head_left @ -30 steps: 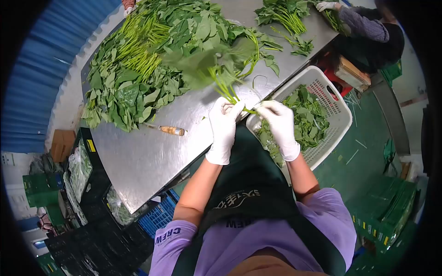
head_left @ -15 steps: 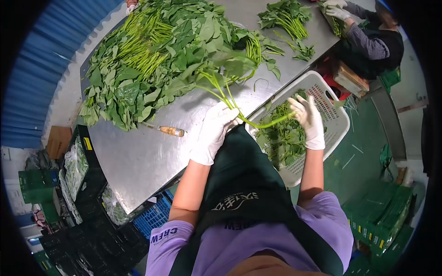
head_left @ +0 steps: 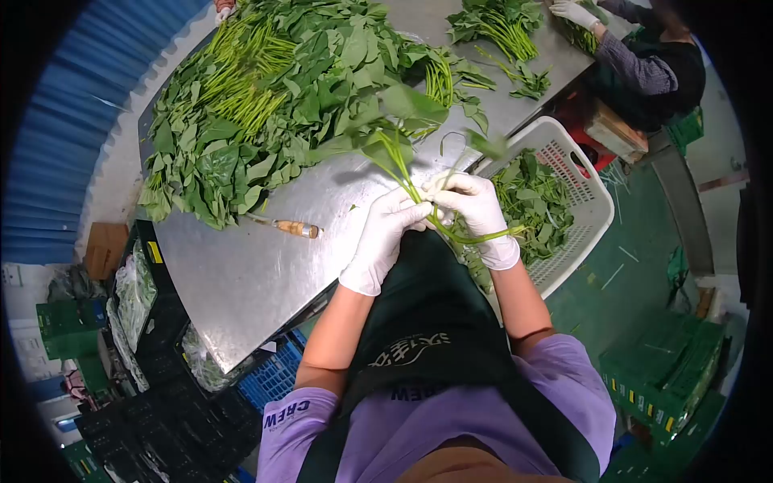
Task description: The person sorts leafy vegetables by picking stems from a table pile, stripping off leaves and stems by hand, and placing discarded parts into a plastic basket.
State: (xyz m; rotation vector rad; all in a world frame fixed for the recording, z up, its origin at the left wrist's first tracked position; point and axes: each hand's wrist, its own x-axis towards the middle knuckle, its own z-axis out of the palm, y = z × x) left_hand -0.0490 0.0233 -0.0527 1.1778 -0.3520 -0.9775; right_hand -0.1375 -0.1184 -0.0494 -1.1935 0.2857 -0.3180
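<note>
White gloves cover both hands. My left hand (head_left: 386, 233) is closed round a few leafy green stems (head_left: 396, 157) above the table's front edge. Right beside it, my right hand (head_left: 475, 209) pinches at the same stems, its fingertips close to the left ones. The stems' lower ends (head_left: 491, 237) curve to the right across my right wrist. A big pile of leafy greens (head_left: 322, 88) lies on the metal table (head_left: 241, 282). Under and beyond my right hand is a white basket (head_left: 594, 211) holding loose leaves (head_left: 531, 193).
A wooden-handled knife (head_left: 298, 229) lies on the table before the pile. Smaller bunches (head_left: 507, 32) are at the back. A co-worker (head_left: 652, 72) in gloves handles greens at the upper right. Crates (head_left: 664, 370) stand at the right, with black and blue ones at lower left.
My right hand has moved left from above the basket to the stems beside my left hand, and its spread fingers have closed. The leafy tops have shifted. The co-worker's hands moved slightly.
</note>
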